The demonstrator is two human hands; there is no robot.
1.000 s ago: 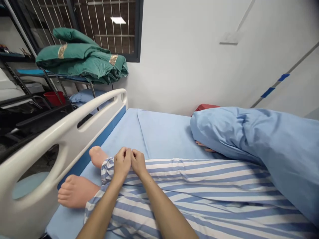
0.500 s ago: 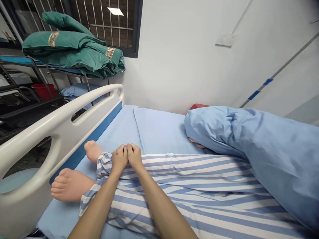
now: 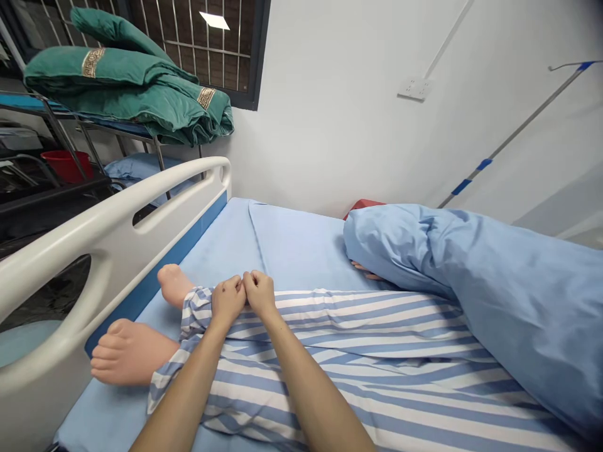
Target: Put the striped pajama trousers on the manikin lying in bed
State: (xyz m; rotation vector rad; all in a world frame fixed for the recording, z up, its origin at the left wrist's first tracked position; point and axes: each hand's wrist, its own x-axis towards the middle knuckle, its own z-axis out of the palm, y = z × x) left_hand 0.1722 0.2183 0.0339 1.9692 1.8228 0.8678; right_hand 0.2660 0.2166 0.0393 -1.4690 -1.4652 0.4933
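A manikin's legs in blue-and-white striped trousers (image 3: 358,351) lie along the bed, with a near foot (image 3: 134,351) and a far foot (image 3: 174,284) bare at the left. My left hand (image 3: 228,298) is closed over the far trouser leg, just above the ankle. Right beside it, my right hand (image 3: 259,294) is closed over the same leg, the knuckles of both almost touching. Their curled fingertips are hidden, though both fists press at the striped cloth. The manikin's fingers (image 3: 366,270) peek out under a blue quilt (image 3: 499,276) folded back at the right.
A cream footboard (image 3: 117,207) with cut-out handles stands at the left. Behind it, green folded bedding (image 3: 141,94) lies on a metal-framed bed near a red bucket (image 3: 68,164). Pale blue sheet (image 3: 292,242) covers the mattress. A metal pole (image 3: 522,129) rises at right.
The view has shifted slightly to the right, showing more of the pole. My right hand has moved a little rightward and its fingers look more tightly curled; the legs look unchanged.
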